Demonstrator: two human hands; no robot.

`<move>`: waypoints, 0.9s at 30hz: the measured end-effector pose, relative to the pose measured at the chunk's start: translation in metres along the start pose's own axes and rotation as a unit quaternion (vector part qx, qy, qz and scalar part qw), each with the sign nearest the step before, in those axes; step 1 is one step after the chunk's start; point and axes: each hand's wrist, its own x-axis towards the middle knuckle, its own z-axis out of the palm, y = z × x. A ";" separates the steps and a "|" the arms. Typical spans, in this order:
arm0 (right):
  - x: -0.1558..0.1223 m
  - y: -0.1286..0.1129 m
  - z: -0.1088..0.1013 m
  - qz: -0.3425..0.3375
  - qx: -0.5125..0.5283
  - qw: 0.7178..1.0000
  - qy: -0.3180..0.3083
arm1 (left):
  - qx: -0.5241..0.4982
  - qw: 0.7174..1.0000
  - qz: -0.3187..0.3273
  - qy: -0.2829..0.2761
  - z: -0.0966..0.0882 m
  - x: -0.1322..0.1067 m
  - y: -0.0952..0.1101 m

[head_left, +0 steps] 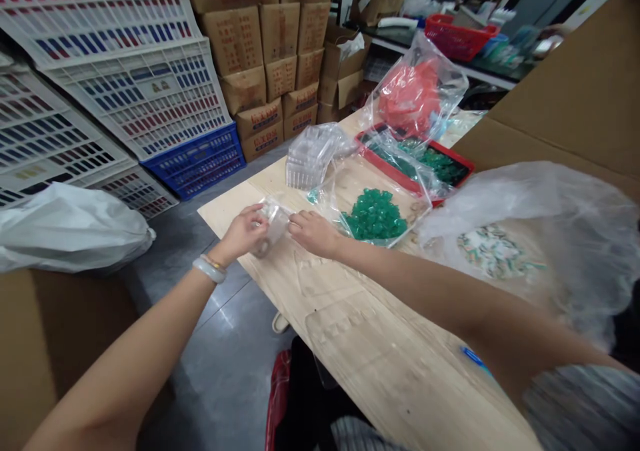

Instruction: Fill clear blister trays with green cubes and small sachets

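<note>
Both my hands meet over the near-left part of a light wooden table (350, 344). My left hand (246, 232) has its fingers closed round a small clear plastic piece (274, 223). My right hand (314, 232) grips the same piece from the other side, fingers curled. Just right of my hands lies an open clear bag with a heap of small green plastic parts (376, 215). A stack of clear plastic trays (313, 154) stands behind my hands. Flat clear plastic sheets (350, 324) lie on the table nearer to me.
A red tray (457, 161) with green parts and a bag of red parts (413, 98) sit farther back. A large clear bag (530, 238) fills the right side. White and blue crates (150, 91) and cardboard boxes (270, 58) stand at the left and back.
</note>
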 end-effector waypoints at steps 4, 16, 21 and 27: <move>0.006 -0.004 0.020 0.028 0.035 0.999 -0.029 | -0.065 0.996 -0.025 0.059 -0.032 0.004 0.006; -0.030 -0.023 0.001 0.176 0.064 0.982 0.016 | 0.166 0.981 0.068 -0.073 0.002 -0.104 0.063; -0.115 -0.034 0.005 0.110 0.117 0.987 -0.024 | 0.256 0.961 0.082 -0.066 0.037 -0.098 0.057; -0.145 -0.027 -0.010 0.115 0.133 0.984 -0.009 | 0.261 0.941 0.148 -0.158 0.053 -0.063 0.060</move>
